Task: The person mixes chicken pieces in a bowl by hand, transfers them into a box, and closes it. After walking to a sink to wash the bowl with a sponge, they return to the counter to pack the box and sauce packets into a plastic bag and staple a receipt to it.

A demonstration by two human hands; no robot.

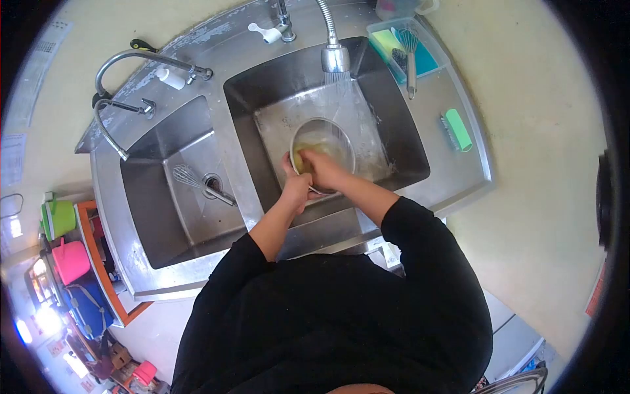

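A round metal bowl (328,129) is tilted over the near part of the right sink basin. My left hand (298,188) grips its lower left rim, with the thumb toward the inside. Inside the bowl, my right hand (318,167) is closed and pressed on a yellowish thing (303,156) that looks like a sponge, mostly covered by the fingers. Beyond the bowl, water sprays down from the shower-type faucet head (335,59) into the basin.
A whisk (197,182) lies by the drain in the left basin. At the back right, a clear tray (438,58) holds sponges and another whisk (411,65). A green brush (459,130) rests on the right ledge. Two curved faucets (113,60) stand at the left.
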